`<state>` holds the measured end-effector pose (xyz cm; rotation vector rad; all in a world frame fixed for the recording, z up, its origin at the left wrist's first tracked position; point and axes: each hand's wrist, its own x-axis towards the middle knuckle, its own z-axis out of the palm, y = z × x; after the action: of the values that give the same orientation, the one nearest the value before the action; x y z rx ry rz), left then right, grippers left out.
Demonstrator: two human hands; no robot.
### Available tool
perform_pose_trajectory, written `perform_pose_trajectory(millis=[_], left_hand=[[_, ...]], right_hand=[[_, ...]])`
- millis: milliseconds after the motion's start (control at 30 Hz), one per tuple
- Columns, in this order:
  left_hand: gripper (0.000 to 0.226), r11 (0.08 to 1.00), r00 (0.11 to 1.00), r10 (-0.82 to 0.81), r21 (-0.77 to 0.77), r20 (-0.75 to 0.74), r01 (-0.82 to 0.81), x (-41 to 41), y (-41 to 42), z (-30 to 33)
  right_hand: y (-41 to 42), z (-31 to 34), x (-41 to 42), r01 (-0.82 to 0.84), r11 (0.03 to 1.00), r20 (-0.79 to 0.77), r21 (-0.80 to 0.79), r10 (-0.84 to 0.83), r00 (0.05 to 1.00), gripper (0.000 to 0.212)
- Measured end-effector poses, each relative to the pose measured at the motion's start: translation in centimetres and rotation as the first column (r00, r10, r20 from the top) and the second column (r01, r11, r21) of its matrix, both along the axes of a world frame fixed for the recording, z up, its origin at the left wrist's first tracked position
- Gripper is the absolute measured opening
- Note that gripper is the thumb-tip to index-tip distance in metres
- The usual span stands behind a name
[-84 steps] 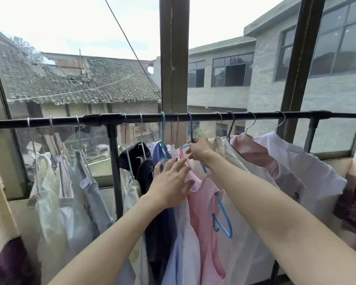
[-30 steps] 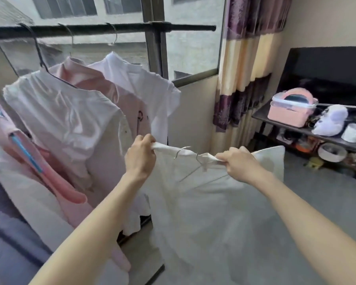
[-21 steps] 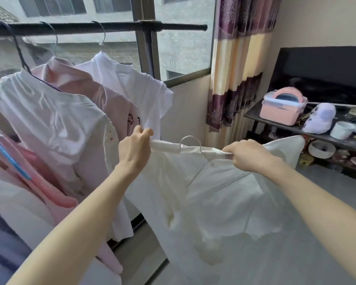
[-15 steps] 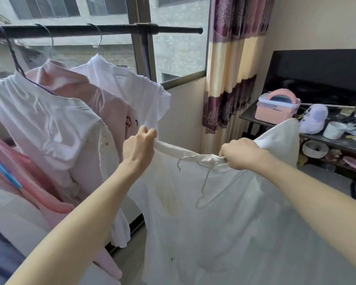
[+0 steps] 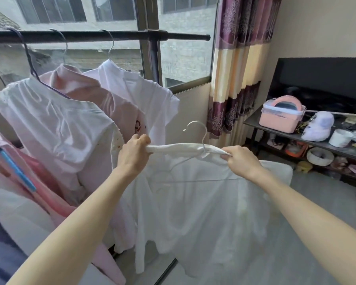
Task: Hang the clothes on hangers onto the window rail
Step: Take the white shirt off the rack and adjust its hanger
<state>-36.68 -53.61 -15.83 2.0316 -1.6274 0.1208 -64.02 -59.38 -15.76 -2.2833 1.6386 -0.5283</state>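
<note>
Nearest the camera, both hands hold a white garment (image 5: 203, 202) stretched between them: the left hand (image 5: 135, 154) has its fingers curled round the bunched neckline at one end, and the right hand (image 5: 239, 161) pinches the cloth at the other, fingers closed tight. Half a second ago the wire hanger (image 5: 195, 138) lay tipped down inside the fabric; now its hook stands upright above the collar, and the garment has risen a little. I judge the shirt is seated on the hanger and ready to lift, though the hanger's shoulders show only as faint lines through the cloth, so the fit is uncertain. Beyond, a white top (image 5: 49, 124), a pink shirt (image 5: 86, 89) and a white tee (image 5: 140, 93) hang on the black window rail (image 5: 173, 36), whose right end stands free past the post. The rail's left part is cut off by the frame, and the far shelf (image 5: 296, 136) is too cluttered to read.
</note>
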Motion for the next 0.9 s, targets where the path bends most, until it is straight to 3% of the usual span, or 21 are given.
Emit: perform_pose_trajectory(millis=[133,200,267,333,367,433,500,600,700,800,900], left_hand=[[0.026,0.999,0.999,-0.04,0.027,-0.002,0.04,-1.4,1.5,0.0],[0.033,0.966,0.991,-0.095,0.249,0.094,0.069,-2.6,2.3,-0.4],[0.042,0.826,0.966,-0.196,0.56,0.169,0.07,-3.3,2.9,-1.1],[0.043,0.73,0.959,-0.224,0.682,0.176,0.045,-3.2,3.2,-1.9],[0.04,0.77,0.969,-0.192,0.636,0.154,0.052,-3.0,3.1,-2.3],[0.038,0.944,0.991,-0.094,0.323,0.09,0.06,-2.8,3.1,-2.6],[0.048,0.993,0.989,-0.114,0.042,0.098,0.111,-3.0,2.8,-2.6],[0.06,0.951,0.951,-0.305,0.071,0.054,0.301,-4.1,2.5,-2.0],[0.029,0.925,0.93,-0.364,0.138,0.055,0.354,-5.2,2.2,-1.8],[0.031,0.936,0.936,-0.351,0.057,0.038,0.348,-6.1,1.9,-1.6],[0.027,0.946,0.941,-0.324,0.014,0.095,0.324,-6.9,1.8,-1.1]], right_hand=[[0.6,-1.1,1.5,0.107,0.994,0.223,0.016,-0.108,0.969,0.03],[0.6,-1.5,1.8,0.126,0.992,0.313,0.023,-0.127,0.941,0.026],[0.8,-1.6,1.9,0.124,0.992,0.354,0.021,-0.123,0.927,0.023],[1.0,-1.6,1.8,0.09,0.996,0.355,-0.001,-0.084,0.931,0.017],[1.1,-1.6,1.7,0.072,0.997,0.354,-0.016,-0.062,0.933,0.017],[1.4,-1.4,1.6,0.034,0.998,0.365,-0.044,-0.016,0.931,0.018],[1.6,-1.2,1.5,-0.007,0.996,0.387,-0.084,0.039,0.921,0.019],[2.0,-1.1,1.4,-0.111,0.976,0.388,-0.19,0.178,0.904,0.018],[2.3,-1.8,1.1,-0.109,0.902,0.274,-0.418,0.239,0.932,0.019],[2.0,-3.1,-0.1,-0.007,0.798,0.099,-0.603,0.084,0.992,0.028],[1.4,-4.8,-2.1,0.098,0.834,-0.011,-0.543,-0.124,0.992,0.032]])
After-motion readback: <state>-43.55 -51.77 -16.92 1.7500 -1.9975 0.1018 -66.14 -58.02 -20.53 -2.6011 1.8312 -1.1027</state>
